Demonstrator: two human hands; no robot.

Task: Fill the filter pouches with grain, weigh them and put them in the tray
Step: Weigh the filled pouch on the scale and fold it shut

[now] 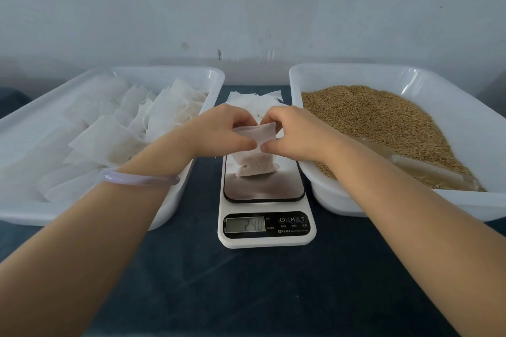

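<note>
A white filter pouch (256, 164) with grain in its lower half stands on the steel platform of the kitchen scale (265, 194). My left hand (221, 128) and my right hand (290, 131) both pinch its upper edge, which is folded over between the fingers. The display (245, 225) reads 24.0. Brown grain (383, 123) fills the white tub (451, 90) on the right. The white tray (32, 213) on the left holds several filled pouches (109, 134).
A stack of empty flat pouches (257, 98) lies behind the scale, partly hidden by my hands. A clear scoop (427, 169) rests in the grain at the tub's near side. Everything stands on a dark blue tabletop (246, 295) against a pale wall.
</note>
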